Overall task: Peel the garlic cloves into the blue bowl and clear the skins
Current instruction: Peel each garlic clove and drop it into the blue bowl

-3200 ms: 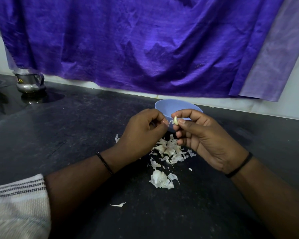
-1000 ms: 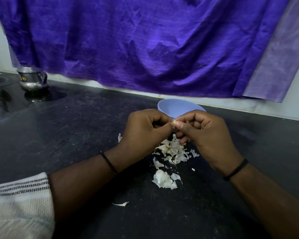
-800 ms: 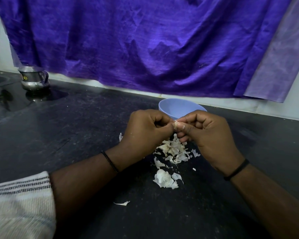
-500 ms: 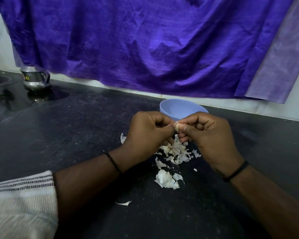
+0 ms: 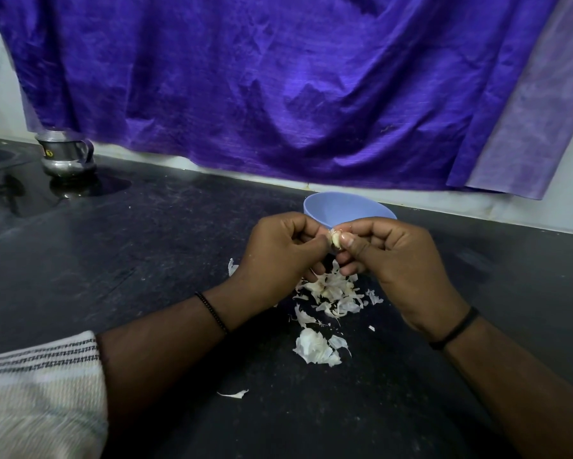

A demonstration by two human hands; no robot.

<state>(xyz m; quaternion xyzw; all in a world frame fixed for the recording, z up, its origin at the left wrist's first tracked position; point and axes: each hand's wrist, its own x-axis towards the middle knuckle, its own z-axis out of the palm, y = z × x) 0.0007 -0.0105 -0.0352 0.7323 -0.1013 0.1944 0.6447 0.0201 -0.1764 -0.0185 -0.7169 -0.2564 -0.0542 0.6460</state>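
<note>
Here the black stone counter (image 5: 119, 260) runs wide and bare to the left of the hands, out to a steel jug (image 5: 66, 153) near the far left edge, where a sink rim shows at the frame border; on the right the dark surface stretches open too, and the back edge meets a pale wall strip under a crumpled purple cloth (image 5: 278, 87), with a paler lilac panel hanging at the right. The blue bowl (image 5: 348, 208) sits near that back edge, just behind the knuckles, round and smooth, its inside partly hidden by the fingers. Both hands meet above the counter: the left hand (image 5: 278, 253) and the right hand (image 5: 397, 260) each have curled fingers, and their thumbs and fingertips pinch one small garlic clove (image 5: 335, 239) between them. The clove is pale and glossy, its long axis roughly upright, with a bit of papery skin at its top end. Below the hands lies a loose heap of garlic skins (image 5: 331, 293), thin, white and curled, with a larger flake (image 5: 314, 347) nearer the body and a lone sliver (image 5: 233, 394) well apart to the left. A striped woven sleeve (image 5: 40, 385) covers the left forearm; thin dark bands circle both wrists.
</note>
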